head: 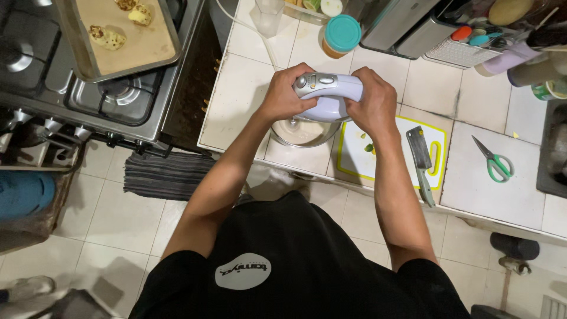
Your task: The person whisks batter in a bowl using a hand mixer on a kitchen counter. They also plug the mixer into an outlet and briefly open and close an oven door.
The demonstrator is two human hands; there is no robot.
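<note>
A: What are the hands on?

B: Both grip a pale lavender hand mixer (pixel 328 94). The left hand (pixel 285 91) wraps its front end near the grey control buttons; the right hand (pixel 372 103) clenches the rear of the body. The mixer lies level, held directly over a metal bowl (pixel 302 133) of pale batter on the white tiled counter (pixel 245 88), with a beater shaft dipping into the mix.

A: And the arms?

B: Bare, both reaching forward from a black shirt, elbows spread, wrists converging over the bowl.

A: What lies around?

B: Just right of the bowl, a white cutting board (pixel 360 153) with a yellow-green edge; the right forearm crosses it. A cleaver (pixel 420 159) rests on the board, green-handled scissors (pixel 496 160) farther right. Behind the mixer stands a jar with a teal lid (pixel 342 34). Left of the counter, a gas stove (pixel 112 94) carries a baking tray (pixel 139 47) holding a few pastries.
</note>
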